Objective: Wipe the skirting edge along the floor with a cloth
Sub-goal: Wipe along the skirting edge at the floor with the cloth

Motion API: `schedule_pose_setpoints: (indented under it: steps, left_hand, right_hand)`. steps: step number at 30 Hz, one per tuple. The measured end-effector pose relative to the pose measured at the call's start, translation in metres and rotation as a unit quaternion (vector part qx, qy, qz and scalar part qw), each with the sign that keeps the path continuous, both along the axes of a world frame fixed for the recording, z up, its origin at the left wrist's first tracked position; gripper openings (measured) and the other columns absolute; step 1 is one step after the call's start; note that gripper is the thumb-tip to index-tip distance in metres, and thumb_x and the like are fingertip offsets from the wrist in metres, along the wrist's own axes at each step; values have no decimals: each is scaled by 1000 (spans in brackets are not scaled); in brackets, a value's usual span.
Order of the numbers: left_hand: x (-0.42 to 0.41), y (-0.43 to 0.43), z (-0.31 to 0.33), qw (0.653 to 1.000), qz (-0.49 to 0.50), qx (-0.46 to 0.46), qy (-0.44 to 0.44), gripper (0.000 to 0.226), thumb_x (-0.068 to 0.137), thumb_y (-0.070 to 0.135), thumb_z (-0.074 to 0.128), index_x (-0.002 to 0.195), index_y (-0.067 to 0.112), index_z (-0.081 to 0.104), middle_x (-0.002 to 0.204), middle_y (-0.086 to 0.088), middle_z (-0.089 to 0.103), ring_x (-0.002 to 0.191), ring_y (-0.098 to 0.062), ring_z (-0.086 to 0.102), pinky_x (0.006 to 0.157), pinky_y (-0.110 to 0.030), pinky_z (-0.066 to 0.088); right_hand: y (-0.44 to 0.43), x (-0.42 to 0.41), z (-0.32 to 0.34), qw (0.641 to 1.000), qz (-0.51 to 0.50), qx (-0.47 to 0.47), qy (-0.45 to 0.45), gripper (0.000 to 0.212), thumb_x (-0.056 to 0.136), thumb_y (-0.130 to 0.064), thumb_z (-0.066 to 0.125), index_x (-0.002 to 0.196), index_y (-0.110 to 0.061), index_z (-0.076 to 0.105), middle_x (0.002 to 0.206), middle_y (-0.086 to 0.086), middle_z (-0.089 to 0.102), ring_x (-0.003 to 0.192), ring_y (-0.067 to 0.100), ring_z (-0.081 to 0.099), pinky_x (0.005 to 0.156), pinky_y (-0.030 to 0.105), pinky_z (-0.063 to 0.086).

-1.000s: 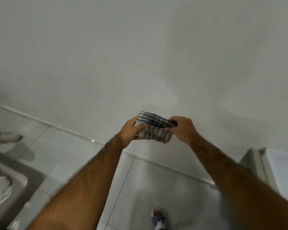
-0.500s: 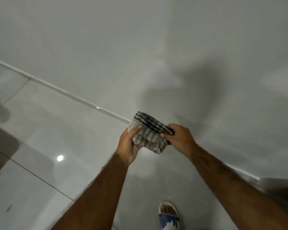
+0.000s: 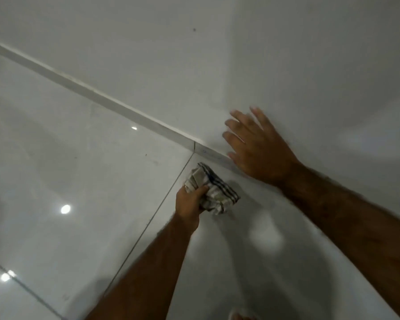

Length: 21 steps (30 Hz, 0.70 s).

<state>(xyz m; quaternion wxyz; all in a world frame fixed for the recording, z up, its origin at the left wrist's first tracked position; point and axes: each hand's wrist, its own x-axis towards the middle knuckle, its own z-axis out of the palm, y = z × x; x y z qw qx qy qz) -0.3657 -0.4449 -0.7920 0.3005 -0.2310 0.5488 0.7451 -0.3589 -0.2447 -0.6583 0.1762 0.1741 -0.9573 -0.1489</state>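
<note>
A grey-and-white striped cloth (image 3: 211,189), bunched up, is gripped in my left hand (image 3: 189,200) low over the floor, a short way in front of the skirting. The skirting edge (image 3: 106,101) is a pale strip running diagonally from upper left down to the middle, where wall meets floor. My right hand (image 3: 255,146) is open with fingers spread, flat against the white wall just above the skirting, and it covers the strip's lower right stretch. The cloth does not touch the skirting.
Glossy light floor tiles (image 3: 67,172) with dark grout lines and bright lamp reflections fill the left and bottom. The white wall (image 3: 240,54) fills the top and right. The tip of a foot (image 3: 239,316) shows at the bottom edge.
My right hand has let go of the cloth and moved up onto the wall, fingers spread. My left hand now holds the cloth alone, lower and nearer the floor. The view has dropped closer to the skirting.
</note>
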Motion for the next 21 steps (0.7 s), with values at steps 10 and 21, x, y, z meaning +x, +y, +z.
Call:
schedule_pose_setpoints:
  steps: [10, 21]
  left_hand:
    - [-8, 49, -56, 998, 38, 12, 41, 34, 91, 3, 71, 120, 22, 70, 103, -6, 83, 87, -25, 82, 69, -37, 66]
    - [-102, 67, -63, 955, 122, -223, 153, 36, 93, 7, 69, 128, 12, 68, 112, -2, 70, 105, -26, 70, 82, -26, 55]
  right_hand:
    - [92, -6, 45, 951, -92, 169, 241, 60, 114, -37, 41, 169, -14, 31, 175, 15, 24, 161, 36, 27, 130, 56, 4]
    - [95, -14, 32, 940, -76, 180, 281, 61, 114, -38, 41, 169, -15, 32, 175, 14, 26, 159, 38, 30, 128, 61, 6]
